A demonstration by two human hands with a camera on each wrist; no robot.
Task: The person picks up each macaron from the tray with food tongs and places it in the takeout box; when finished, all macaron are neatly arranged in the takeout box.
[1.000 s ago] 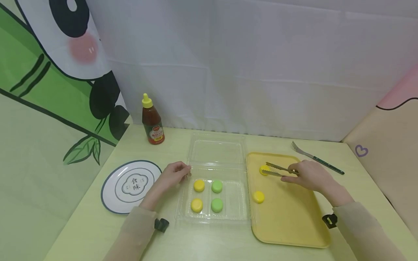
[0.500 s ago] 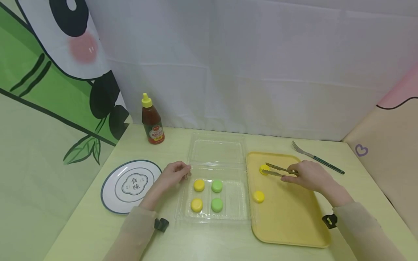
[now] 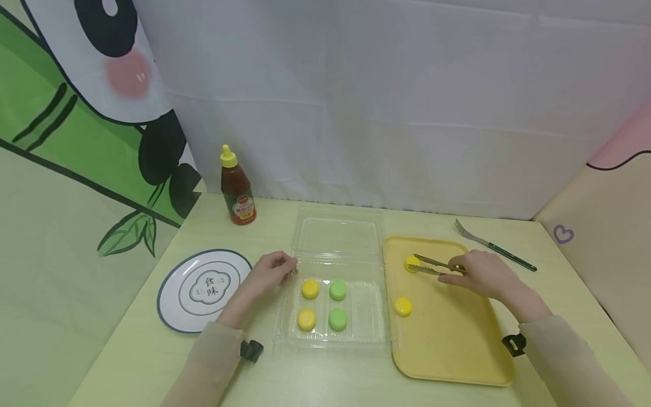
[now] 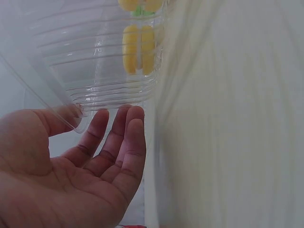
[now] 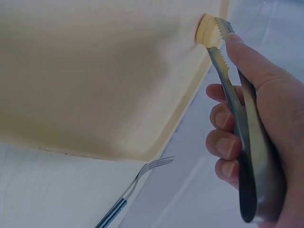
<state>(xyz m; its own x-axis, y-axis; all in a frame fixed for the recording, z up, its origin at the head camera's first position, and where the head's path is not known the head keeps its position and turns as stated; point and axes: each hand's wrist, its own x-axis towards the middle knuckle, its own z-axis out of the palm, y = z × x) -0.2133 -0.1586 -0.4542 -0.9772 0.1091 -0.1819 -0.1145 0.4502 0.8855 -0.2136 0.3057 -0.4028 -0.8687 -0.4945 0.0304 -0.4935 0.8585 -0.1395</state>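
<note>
My left hand (image 3: 273,269) pinches the left rim of a clear plastic container (image 3: 371,316), thumb on the rim and fingers beneath it in the left wrist view. Its lid (image 3: 338,234) lies folded back. Inside sit two yellow macarons (image 3: 310,289) and two green macarons (image 3: 338,290). In my right hand (image 3: 483,275) are metal tongs (image 5: 254,142), gripped between thumb and fingers. Their toothed tips stand on either side of a yellow macaron (image 5: 205,30) on the yellow tray (image 3: 452,345). Another yellow macaron (image 3: 403,307) rests near the tray's left edge.
A white plate (image 3: 178,294) with a blue rim lies left of the container. Behind it stands a sauce bottle (image 3: 238,192) with a yellow cap. A fork (image 3: 495,247) with a dark green handle lies beyond the tray. A white cloth (image 3: 356,113) hangs at the back.
</note>
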